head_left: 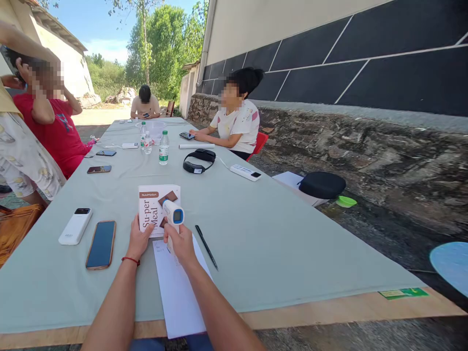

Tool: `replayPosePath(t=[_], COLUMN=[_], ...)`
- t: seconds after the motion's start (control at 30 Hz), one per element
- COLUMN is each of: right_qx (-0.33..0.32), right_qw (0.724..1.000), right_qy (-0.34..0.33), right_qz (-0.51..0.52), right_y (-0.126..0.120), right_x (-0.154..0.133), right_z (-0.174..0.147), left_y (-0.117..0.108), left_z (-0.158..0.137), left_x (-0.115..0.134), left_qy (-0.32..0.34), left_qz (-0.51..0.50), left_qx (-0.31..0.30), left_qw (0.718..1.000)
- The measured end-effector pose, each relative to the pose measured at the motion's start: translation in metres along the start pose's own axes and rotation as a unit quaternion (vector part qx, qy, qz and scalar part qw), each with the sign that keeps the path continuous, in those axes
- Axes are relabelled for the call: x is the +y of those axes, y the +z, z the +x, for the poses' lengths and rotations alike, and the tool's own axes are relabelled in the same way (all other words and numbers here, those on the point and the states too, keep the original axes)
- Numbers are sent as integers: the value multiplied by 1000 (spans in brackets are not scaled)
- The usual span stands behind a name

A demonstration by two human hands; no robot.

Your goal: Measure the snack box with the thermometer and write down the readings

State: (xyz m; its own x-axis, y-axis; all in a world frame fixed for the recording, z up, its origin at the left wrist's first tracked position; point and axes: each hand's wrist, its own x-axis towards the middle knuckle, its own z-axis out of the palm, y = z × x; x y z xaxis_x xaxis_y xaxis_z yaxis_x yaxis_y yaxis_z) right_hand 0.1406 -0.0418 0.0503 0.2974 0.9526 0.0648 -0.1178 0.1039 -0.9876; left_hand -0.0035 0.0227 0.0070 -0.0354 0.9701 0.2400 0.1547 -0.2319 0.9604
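My left hand (141, 237) grips the lower left of an upright white box (149, 195) labelled "Su-per Meal", thumb across its front. In my right hand (182, 242) is a white and blue handheld infrared thermometer (173, 211), its small screen facing me and its head in front of the box's right side. My fingers wrap around its handle. Beneath my hands lies a white sheet of paper (180, 292) with a little handwriting at its top. A black pen (206, 247) rests just right of the paper.
Left of my hands lie a phone (101, 245) and a white power bank (75, 226). Farther along the table (292, 243) are bottles (164, 148), a black head strap device (199, 161) and another power bank (245, 172). Several people are around the table.
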Motion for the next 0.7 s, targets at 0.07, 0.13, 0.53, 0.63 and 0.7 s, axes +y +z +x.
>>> replayPosePath(t=[0.07,0.13,0.53,0.63,0.7], right_qx=[-4,-3,8,14,20], right_qw=[1000,1000,1000,1000,999], right_qy=[-11,-19,-2,-2,1], right_qz=[-9,-16,-19,-23,-30], right_y=[1,2,0,1,2], right_x=[3,6,7,2,-1], right_z=[1,0,-3,-3,-4], left_y=[-1,-1,-4,-4,-4], left_z=[-1,-3,-4,-4,-4], left_x=[1,2,6,7,8], left_qy=[5,8,-1,6,8], left_qz=[8,14,21,28,29], left_qx=[-2,-1,-17,-15,-14], left_qw=[1000,1000,1000,999,999])
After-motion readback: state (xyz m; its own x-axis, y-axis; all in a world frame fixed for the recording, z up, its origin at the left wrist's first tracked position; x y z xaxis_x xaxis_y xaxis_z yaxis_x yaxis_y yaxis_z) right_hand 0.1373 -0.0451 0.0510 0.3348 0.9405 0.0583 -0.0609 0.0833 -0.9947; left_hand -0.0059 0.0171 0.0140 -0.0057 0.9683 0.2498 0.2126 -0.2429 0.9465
